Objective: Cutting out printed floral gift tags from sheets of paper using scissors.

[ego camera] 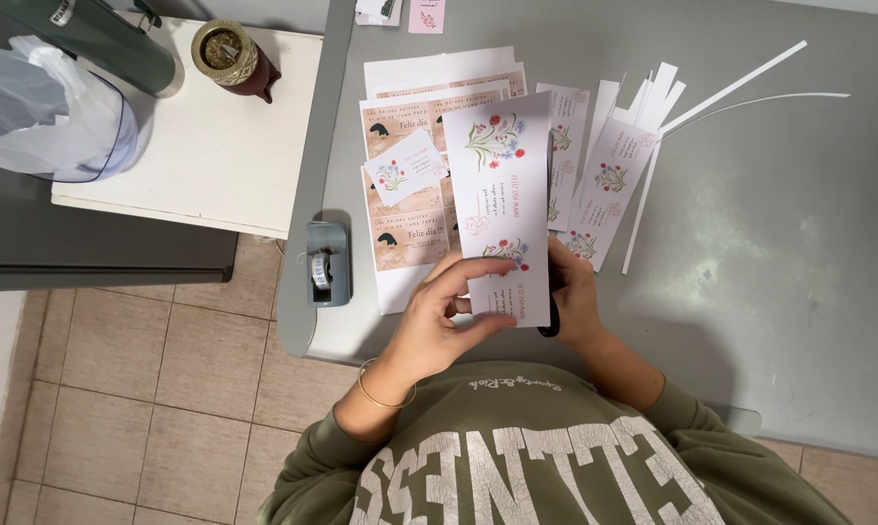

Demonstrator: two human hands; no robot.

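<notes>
Pinching the lower edge of a tall flower-printed strip [500, 204], the left hand [439, 311] had its thumb and fingers closed on the paper, w/ a thin gold bracelet [381, 394] at the wrist. Right hand [570, 297] sat just behind the strip's right edge, fingers curled round a dark handle [550, 326] that looked like scissors; most of the tool was hidden by the paper, so can't tell how far its blades stood apart. Strip was held upright over the near part of the grey table [750, 272], in front of the person's chest and olive sweatshirt [556, 457].

Under and beyond the strip lay a stack of printed sheets [410, 194] w/ tan cards, and a small flower card [405, 167] rested tilted on top. To the right, several cut flower strips [609, 185] fanned out, touching, w/ thin white offcuts [731, 83] further out toward the far right. A grey tape dispenser [327, 262] stood near the table's left edge, well apart from the hands.

Left of the table was a white side table [206, 156] carrying a round cup w/ a metal rim [227, 53] and a clear plastic bag [45, 112]. Floor [147, 408] was beige tile.
</notes>
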